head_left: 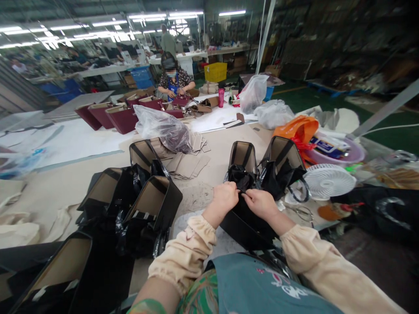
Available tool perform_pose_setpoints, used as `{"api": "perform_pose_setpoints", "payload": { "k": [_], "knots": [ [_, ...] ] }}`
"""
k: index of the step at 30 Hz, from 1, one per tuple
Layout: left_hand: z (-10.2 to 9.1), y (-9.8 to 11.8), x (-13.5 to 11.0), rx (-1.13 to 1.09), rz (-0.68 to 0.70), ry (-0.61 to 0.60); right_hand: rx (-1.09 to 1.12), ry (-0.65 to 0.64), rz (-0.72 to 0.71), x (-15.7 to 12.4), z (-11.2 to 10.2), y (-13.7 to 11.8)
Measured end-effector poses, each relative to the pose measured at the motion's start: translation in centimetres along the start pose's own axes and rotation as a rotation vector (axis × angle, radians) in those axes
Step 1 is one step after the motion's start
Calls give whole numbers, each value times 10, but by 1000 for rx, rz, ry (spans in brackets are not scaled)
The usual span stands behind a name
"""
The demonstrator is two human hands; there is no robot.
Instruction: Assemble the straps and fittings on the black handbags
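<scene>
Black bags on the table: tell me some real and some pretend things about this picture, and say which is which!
1. The left hand and the right hand both pinch the black wrapping atop the nearest black bag. True.
2. The little fan is pink. False: it is white.
3. Maroon bags stand far across the table. True.
4. The orange plastic bag lies left of the hands. False: it lies to their right.

I'm looking at a bag factory floor here: long worktables under rows of tube lights, maroon bags lined up, black bags piled close, cardboard inserts heaped, a co-worker seated opposite, a yellow crate behind.
</scene>
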State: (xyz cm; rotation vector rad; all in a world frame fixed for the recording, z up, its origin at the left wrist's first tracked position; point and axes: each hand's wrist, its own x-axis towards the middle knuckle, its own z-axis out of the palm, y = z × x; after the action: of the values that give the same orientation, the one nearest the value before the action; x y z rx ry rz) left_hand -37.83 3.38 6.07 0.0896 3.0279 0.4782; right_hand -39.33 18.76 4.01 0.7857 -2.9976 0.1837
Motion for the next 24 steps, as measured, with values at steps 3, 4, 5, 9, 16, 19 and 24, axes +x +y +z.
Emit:
{"api": "perform_pose_setpoints", "payload": {
  "k": [3,4,5,9,16,19,24],
  "knots": [
    [2,1,1,5,-5,3,-15,-3,-18,0,1,0],
    [3,1,1,9,-4,7,-18,-4,-19,0,1,0],
    [4,0,1,13,-3,13,-18,-6,-19,0,1,-1],
    [9,-1,1,11,5,59,0,-15,-10,1,-1,0],
    [11,-3,0,-12,7,65,92,-44,-12,1,-9,2],
    [9,-1,-2,-1,4,55,67,-52,-30,6,-10,4],
    [7,0,-3,17,-2,45,64,-34,-73,15,-9,4]
  ]
}}
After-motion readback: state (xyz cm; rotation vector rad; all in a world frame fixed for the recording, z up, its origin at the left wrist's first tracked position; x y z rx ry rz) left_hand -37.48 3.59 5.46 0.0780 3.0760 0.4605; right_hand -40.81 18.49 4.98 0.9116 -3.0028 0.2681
